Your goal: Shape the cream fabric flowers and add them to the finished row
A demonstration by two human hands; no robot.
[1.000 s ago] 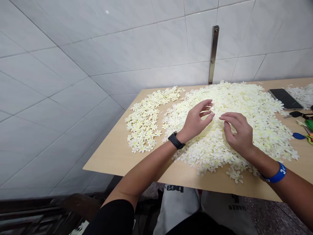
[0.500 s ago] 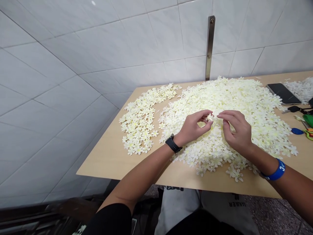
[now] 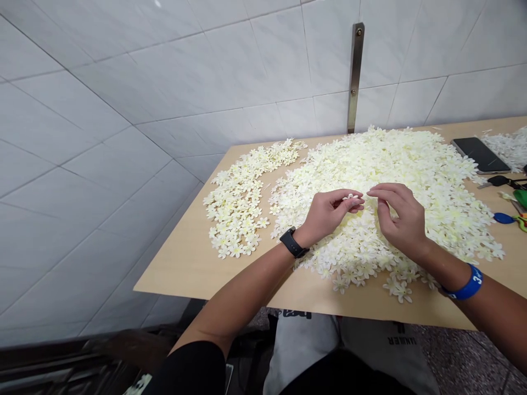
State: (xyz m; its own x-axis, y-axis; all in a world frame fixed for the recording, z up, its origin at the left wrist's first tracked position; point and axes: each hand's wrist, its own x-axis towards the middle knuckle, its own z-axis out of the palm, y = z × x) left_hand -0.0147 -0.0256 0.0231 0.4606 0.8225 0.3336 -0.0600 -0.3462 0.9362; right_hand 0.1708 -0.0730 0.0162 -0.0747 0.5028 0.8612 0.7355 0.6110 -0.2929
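Observation:
A big heap of small cream fabric flowers point(image 3: 411, 181) covers the middle of the wooden table point(image 3: 197, 263). My left hand point(image 3: 329, 213), with a black watch on the wrist, pinches one small flower point(image 3: 351, 197) between thumb and fingertips just above the heap. My right hand point(image 3: 397, 216), with a blue wristband, hovers right beside it with fingers curled, fingertips almost touching the left hand's; I see nothing held in it. A smaller, flatter patch of flowers point(image 3: 242, 203) lies to the left of the heap.
A black phone point(image 3: 480, 154) lies at the far right of the table. Scissors with blue and green handles point(image 3: 513, 216) and a black key fob point(image 3: 496, 181) sit near the right edge. White tiled walls meet behind the table, with a metal bracket point(image 3: 354, 77).
My left hand has closed from spread fingers to a pinch on a flower. My right hand has drawn closer to it. The view has shifted slightly.

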